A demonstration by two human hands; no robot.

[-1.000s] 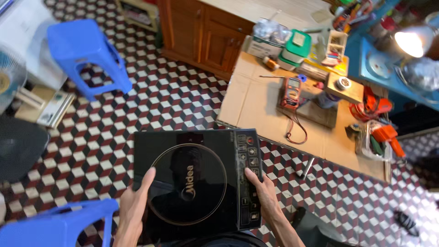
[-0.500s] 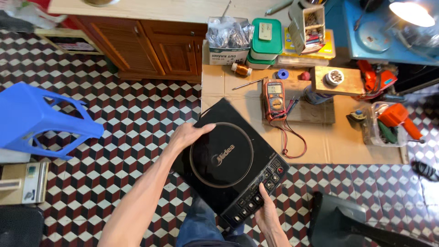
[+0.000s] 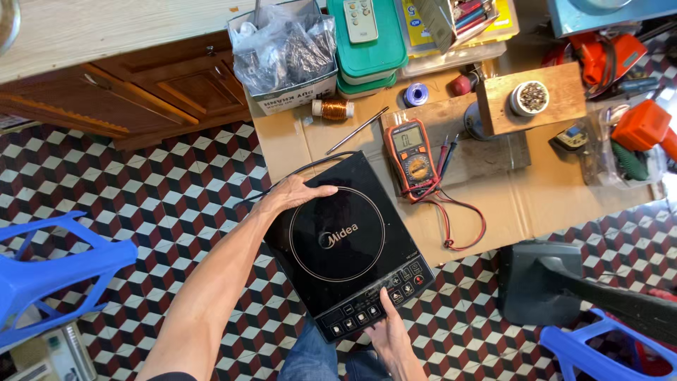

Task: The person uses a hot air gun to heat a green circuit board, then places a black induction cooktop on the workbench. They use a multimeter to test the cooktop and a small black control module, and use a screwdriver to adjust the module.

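Over the tiled floor [image 3: 176, 190], at the cardboard sheet's [image 3: 536, 204] edge: I hold one black induction cooker [image 3: 349, 243], tilted. Left hand [image 3: 293, 192] spread over its far corner; right hand [image 3: 384, 331] gripping the control-panel edge. Step, I judge: positioning. Next needs level lowering, clear of the multimeter [image 3: 412, 156].

floor [image 3: 162, 204]: I see red, black and white cube-pattern tiles all round the cabinet.
cabinet [image 3: 141, 92]: brown wood, pale top, my landmark.
stool [image 3: 49, 268]: blue plastic, below-left of the cabinet.
cardboard [image 3: 564, 190]: flat sheet right of the cabinet.
light: bright, even.
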